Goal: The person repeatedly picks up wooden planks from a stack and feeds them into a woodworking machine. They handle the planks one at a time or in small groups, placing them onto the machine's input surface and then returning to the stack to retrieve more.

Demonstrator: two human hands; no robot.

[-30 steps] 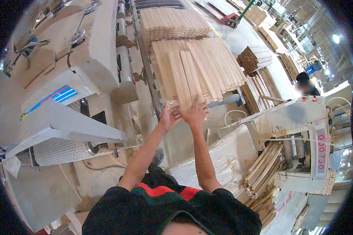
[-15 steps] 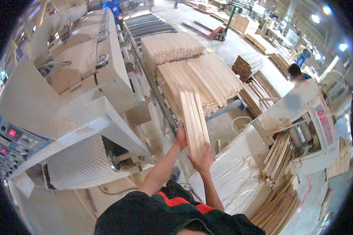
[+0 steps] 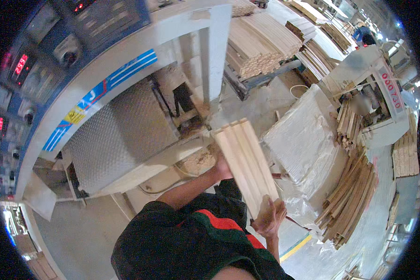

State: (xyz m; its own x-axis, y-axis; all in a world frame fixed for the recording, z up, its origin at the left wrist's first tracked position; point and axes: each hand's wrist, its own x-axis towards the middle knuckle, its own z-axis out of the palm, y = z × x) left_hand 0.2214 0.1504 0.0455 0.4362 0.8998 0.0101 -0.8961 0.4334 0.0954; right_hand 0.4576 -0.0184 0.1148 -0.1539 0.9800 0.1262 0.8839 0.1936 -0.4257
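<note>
The woodworking machine (image 3: 126, 93), pale grey with blue stripes and red digit displays, fills the view from nine to twelve o'clock; its perforated guard (image 3: 121, 135) slopes toward an opening near the centre. At twelve to one o'clock lies a stack of pale slats (image 3: 261, 46), and at three to four o'clock a plastic-wrapped pallet (image 3: 303, 135) with loose dark strips (image 3: 350, 200) heaped beside it on the grey concrete floor (image 3: 79, 233), which carries a yellow line at five o'clock. I hold a bundle of light wooden slats (image 3: 245, 163) just right of centre, its far end pointing at eleven o'clock toward the machine opening. My left hand (image 3: 221, 168) grips the bundle's left edge at mid-length; my right hand (image 3: 268, 217) is closed under the near end. To do this well, I judge that I should keep the slats flush and parallel, support both ends so none slides loose, and align the leading end squarely with the opening while keeping my fingers clear of it.
</note>
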